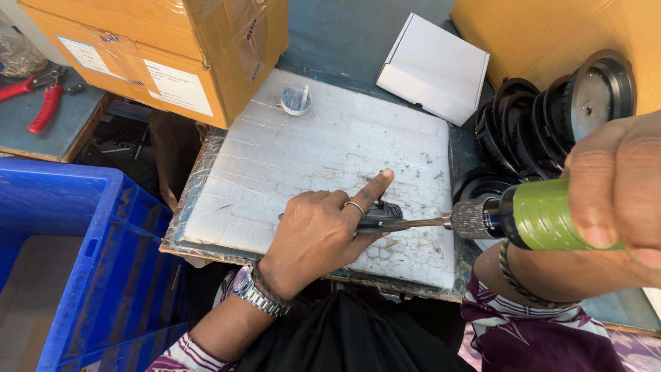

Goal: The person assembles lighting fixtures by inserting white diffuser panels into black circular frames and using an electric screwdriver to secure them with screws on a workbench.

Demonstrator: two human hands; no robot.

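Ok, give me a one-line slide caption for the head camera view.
Left hand pins a small black part on a white foam pad while the right hand drives a green power screwdriver into it.

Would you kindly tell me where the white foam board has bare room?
Bare foam board lies between the small round cup and the left hand. Crowded: the right edge, by the right hand's green driver and stacked black rings.

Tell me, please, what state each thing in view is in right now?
left hand: pressing a small black part onto the white foam board, forefinger stretched out.
right hand: gripping the green power screwdriver, bit on the part.
white carton: open.
red pliers: lying unused.
blue crate: open-topped.
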